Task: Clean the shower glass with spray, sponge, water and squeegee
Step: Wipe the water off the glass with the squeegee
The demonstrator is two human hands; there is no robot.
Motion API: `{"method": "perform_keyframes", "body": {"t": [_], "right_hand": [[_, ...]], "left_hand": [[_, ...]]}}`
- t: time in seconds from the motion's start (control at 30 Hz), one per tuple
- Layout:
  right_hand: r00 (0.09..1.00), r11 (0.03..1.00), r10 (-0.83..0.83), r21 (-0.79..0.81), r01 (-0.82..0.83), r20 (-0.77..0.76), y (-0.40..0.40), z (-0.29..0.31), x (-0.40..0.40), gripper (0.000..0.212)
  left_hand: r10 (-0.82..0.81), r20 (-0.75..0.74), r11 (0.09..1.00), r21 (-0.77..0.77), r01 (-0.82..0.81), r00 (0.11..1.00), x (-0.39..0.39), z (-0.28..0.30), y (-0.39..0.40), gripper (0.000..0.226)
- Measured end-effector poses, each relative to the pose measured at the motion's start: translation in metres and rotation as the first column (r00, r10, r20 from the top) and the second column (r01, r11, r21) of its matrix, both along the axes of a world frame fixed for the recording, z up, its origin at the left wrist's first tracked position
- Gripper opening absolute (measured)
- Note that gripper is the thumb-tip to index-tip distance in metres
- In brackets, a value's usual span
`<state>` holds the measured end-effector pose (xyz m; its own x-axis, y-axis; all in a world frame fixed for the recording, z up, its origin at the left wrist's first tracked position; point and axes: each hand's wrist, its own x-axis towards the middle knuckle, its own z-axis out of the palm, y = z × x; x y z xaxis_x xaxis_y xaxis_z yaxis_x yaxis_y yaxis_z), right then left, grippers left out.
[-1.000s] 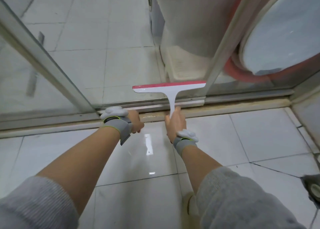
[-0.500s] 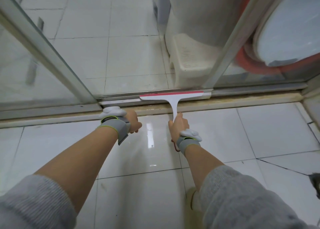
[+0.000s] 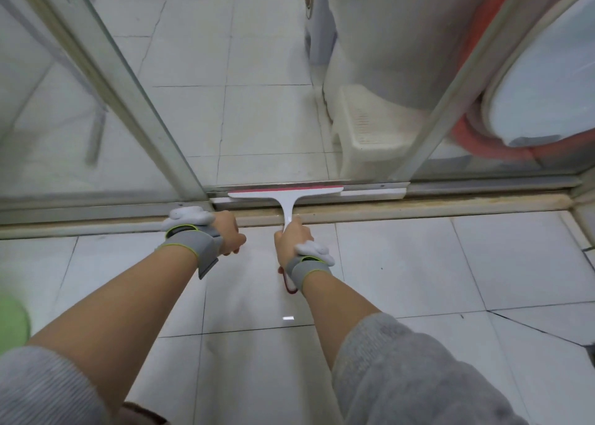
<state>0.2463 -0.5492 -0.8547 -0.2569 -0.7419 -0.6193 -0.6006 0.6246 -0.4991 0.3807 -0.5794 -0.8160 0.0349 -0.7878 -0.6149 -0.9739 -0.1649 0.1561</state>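
White-handled squeegee (image 3: 286, 196), gripped in right hand (image 3: 291, 241), red-edged blade just ahead of knuckles at foot of shower glass (image 3: 251, 102); left hand (image 3: 227, 233) beside, fingers curled, contents indiscernible; squeegee step, stroke bottomed out; next likely lift and restart alongside.

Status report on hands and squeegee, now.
Right hand grips squeegee. Blade at bottom of shower glass. Left hand curled, holding nothing visible. Nothing in the way.
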Motion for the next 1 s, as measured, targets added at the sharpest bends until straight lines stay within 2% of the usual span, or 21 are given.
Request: {"method": "perform_keyframes", "body": {"t": [0.07,0.13,0.23,0.3,0.37,0.4,0.47,0.53,0.6,0.67,0.73,0.8,0.93,1.0], "right_hand": [[1.0,1.0,0.005,-0.01,-0.005,0.015,-0.001,-0.002,0.0,0.005],[0.997,0.998,-0.058,0.011,0.058,0.043,-0.001,-0.002,-0.002,0.006],[0.992,0.995,-0.088,-0.037,0.091,0.094,-0.001,0.001,-0.001,0.02],[0.996,0.997,-0.014,-0.069,0.02,0.083,0.001,0.007,-0.006,0.029],[0.985,0.983,0.173,0.068,-0.171,-0.024,0.008,0.027,-0.023,0.032],[0.984,0.982,0.168,0.1,-0.161,-0.061,0.011,0.034,-0.037,0.032],[1.0,0.993,-0.027,0.114,0.026,0.012,0.016,0.038,-0.078,0.033],[0.996,0.984,-0.046,0.169,0.059,-0.081,0.02,0.05,-0.116,0.035],[0.983,0.985,-0.07,0.143,0.095,-0.168,0.026,0.072,-0.159,0.037],[0.983,0.987,-0.074,0.128,0.097,-0.171,0.03,0.093,-0.193,0.03],[0.963,0.977,-0.165,0.098,0.189,-0.212,0.058,0.131,-0.24,0.03],[0.946,0.956,-0.269,0.068,0.285,-0.184,0.063,0.142,-0.259,0.027],[0.911,0.909,-0.412,-0.095,0.407,-0.038,0.101,0.171,-0.29,0.024],[0.884,0.869,-0.465,-0.206,0.449,-0.036,0.119,0.175,-0.301,0.025]], "left_hand": [[0.001,0.007,1.0,0.013,-0.001,1.0,0.006,-0.004,0.001,0.032],[-0.008,0.007,1.0,0.026,0.008,1.0,0.008,-0.01,0.005,0.032],[-0.015,-0.011,0.999,0.029,0.015,1.0,0.004,-0.015,0.01,0.032],[-0.032,-0.01,0.999,0.037,0.032,0.999,-0.001,-0.014,0.01,0.034],[-0.047,-0.012,0.998,0.039,0.047,0.999,-0.007,-0.006,0.009,0.034],[-0.053,-0.011,0.998,0.032,0.054,0.999,-0.013,0.001,0.007,0.033],[-0.07,-0.015,0.997,0.013,0.07,0.997,-0.025,0.017,0.003,0.033],[-0.096,-0.035,0.995,-0.007,0.096,0.995,-0.04,0.035,-0.001,0.035],[-0.147,-0.041,0.989,-0.03,0.146,0.988,-0.063,0.054,-0.003,0.034],[-0.177,-0.054,0.983,-0.055,0.174,0.983,-0.08,0.067,-0.005,0.031],[-0.252,-0.054,0.967,-0.039,0.25,0.966,-0.115,0.084,0.002,0.03],[-0.273,-0.08,0.962,-0.027,0.271,0.959,-0.126,0.083,0.001,0.032],[-0.399,-0.081,0.917,-0.063,0.394,0.913,-0.177,0.093,0.015,0.034],[-0.477,-0.088,0.879,-0.07,0.472,0.875,-0.204,0.099,0.027,0.035]]}}
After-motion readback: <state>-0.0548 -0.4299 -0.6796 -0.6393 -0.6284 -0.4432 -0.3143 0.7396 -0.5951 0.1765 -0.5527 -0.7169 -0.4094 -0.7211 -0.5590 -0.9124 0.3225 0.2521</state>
